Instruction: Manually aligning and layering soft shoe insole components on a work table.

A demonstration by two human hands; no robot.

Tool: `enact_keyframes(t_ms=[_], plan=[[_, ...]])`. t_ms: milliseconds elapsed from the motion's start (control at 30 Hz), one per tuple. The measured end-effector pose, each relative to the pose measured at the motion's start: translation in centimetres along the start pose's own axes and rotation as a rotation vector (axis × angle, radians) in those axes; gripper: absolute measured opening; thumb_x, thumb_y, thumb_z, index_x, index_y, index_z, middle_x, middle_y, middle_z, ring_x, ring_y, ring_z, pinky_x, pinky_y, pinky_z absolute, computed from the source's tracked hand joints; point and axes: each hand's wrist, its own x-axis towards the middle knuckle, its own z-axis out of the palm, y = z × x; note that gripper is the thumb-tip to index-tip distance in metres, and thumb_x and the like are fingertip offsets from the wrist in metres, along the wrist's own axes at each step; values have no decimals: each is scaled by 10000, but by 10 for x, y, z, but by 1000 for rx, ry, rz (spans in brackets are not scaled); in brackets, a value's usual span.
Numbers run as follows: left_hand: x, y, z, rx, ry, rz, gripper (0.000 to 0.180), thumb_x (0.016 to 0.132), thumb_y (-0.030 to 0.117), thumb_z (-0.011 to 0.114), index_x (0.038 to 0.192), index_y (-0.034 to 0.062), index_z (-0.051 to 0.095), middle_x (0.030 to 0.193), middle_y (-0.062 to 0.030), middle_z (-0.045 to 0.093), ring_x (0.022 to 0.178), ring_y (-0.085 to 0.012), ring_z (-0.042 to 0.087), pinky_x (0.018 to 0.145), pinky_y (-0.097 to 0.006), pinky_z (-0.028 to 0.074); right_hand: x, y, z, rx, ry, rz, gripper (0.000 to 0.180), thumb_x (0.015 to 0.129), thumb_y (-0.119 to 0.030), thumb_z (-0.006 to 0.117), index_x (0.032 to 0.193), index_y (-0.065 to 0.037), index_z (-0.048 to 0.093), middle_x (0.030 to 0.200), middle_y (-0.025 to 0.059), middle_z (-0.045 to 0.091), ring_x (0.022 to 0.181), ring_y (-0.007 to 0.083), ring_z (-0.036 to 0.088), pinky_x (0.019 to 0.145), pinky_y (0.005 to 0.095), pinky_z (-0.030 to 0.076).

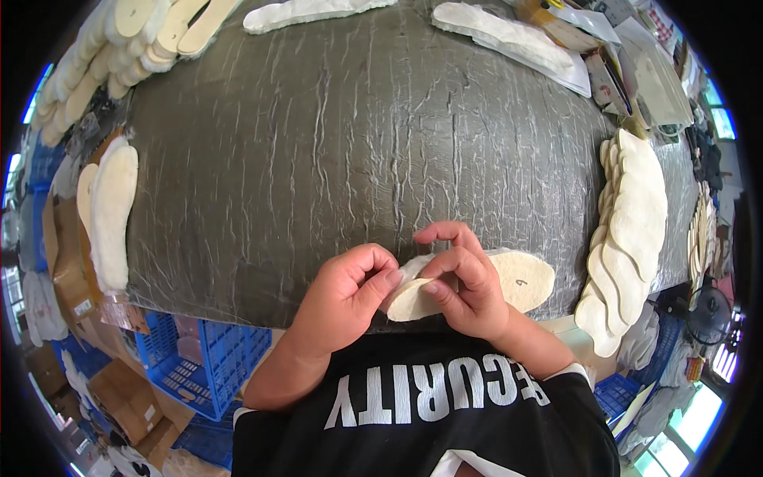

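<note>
Close to the near edge of the dark table, both hands are on a fleece-lined insole with a cream backing and a small dark mark. My left hand pinches its left end between thumb and fingertips, where a bit of white fleece shows. My right hand lies across the middle, thumb and bent finger closed on the cream layer, with the index finger raised. Its wide right end sticks out beyond the right hand. The part under the fingers is hidden, so I cannot tell whether the layers there are joined.
Wrinkled dark sheeting covers the table. Overlapping cream insoles line the right side. Piled insoles fill the far left; white fleece pieces lie along the left edge and far side. A blue crate sits below the left front edge.
</note>
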Motion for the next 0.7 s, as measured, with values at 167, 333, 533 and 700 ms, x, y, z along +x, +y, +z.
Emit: enact_keyframes(t_ms=[167,333,533,700], plan=[[-1,-5,3,-53,46,64,190,1002,167,515,948,-4,580,874,-1,581,773,-50,511,679,-205,430,3,-1,0,13,8,-15,173,799,5,656,924,-44,547,1194,219,539,1065,349,556,872,390,464],[-2,-8,2,-64,49,75,240,1012,207,501,989,-14,589,901,-9,590,782,-54,514,695,-210,433,4,0,1,57,18,-8,156,808,-5,651,917,-38,545,1147,216,571,1014,345,585,864,388,468],[-4,-6,1,-19,36,121,137,989,113,530,950,-13,569,933,-20,591,770,-48,514,676,-212,453,0,3,5,97,27,52,175,795,-1,659,924,-46,549,1025,152,626,933,305,606,821,383,459],[-9,-3,12,-72,75,176,209,862,39,698,1010,-6,558,980,-31,560,862,-82,530,774,-236,453,-3,0,10,95,98,68,211,781,-17,679,952,-52,560,984,111,630,907,298,604,793,384,451]])
